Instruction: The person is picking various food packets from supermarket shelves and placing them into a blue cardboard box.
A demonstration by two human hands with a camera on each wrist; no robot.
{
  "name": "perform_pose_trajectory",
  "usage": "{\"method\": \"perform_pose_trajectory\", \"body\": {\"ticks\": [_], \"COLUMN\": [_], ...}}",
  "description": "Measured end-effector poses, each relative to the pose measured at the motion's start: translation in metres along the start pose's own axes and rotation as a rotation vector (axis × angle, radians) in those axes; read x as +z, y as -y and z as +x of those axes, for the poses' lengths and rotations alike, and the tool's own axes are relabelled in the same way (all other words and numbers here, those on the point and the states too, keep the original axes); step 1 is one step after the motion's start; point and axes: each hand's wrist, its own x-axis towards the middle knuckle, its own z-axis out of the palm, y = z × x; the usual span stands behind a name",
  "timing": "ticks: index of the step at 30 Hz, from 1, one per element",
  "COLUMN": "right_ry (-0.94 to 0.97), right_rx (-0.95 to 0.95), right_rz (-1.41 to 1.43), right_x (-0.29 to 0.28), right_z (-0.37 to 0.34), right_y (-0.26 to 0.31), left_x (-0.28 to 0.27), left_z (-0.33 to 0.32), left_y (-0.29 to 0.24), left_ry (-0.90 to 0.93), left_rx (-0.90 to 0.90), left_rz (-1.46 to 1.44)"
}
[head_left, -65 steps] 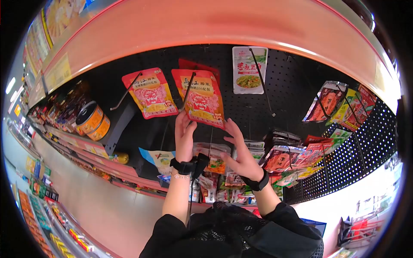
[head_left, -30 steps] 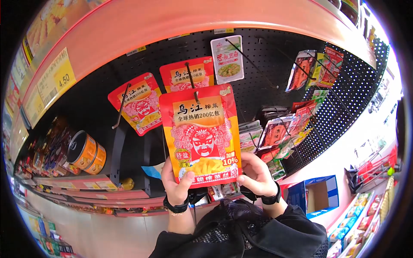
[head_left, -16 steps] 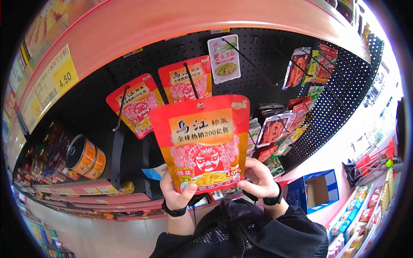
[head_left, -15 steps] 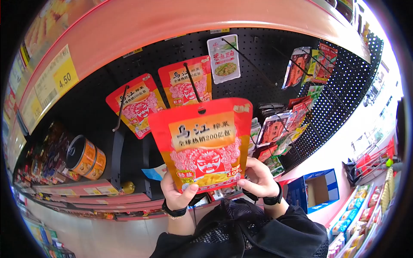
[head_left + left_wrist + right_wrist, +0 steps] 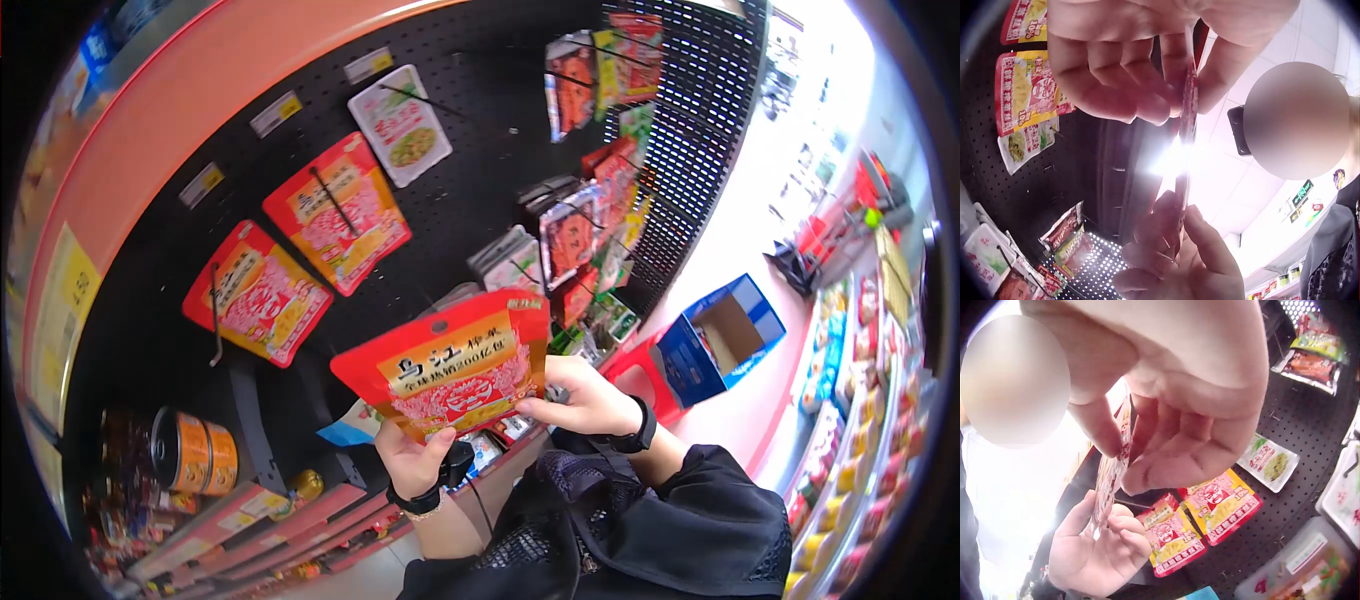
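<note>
Head view: left hand (image 5: pixel 412 462) and right hand (image 5: pixel 588 398) pinch the packet (image 5: pixel 462 368) near its lower corners; if either pinch slackens, it could slip.

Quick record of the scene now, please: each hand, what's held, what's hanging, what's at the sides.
left hand: pinches pouch, lower left
right hand: pinches it, lower right
pouch: printed front visible in head view
hanging: two similar pouches, white packet
head view, left: cans
head view, right: open blue box
</note>
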Motion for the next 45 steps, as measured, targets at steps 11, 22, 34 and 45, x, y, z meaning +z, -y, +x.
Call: {"method": "perform_pose_trajectory", "body": {"ticks": [11, 22, 34, 45], "right_ry": [-0.165, -0.330, -0.560, -0.835], "right_rx": [0.091, 0.082, 0.361, 0.611], "right_rz": [-0.147, -0.022, 0.126, 0.274], "right_x": [-0.020, -0.092, -0.188, -0.215], "right_z": [-0.072, -0.194, -0.400, -0.491], "right_y": [0.006, -0.001, -0.001, -0.028], "left_x": [0.045, 0.174, 0.374, 0.463], "left_z": [-0.018, -0.061, -0.160, -0.209], "left_y": [0.032, 0.032, 0.055, 0.144], "left_ry": [0.250, 0.425, 0.687, 0.940], "left_rx": [-0.173, -0.177, -0.419, -0.763], "left_rz": [-0.104, -0.004, -0.132, -0.235]}}
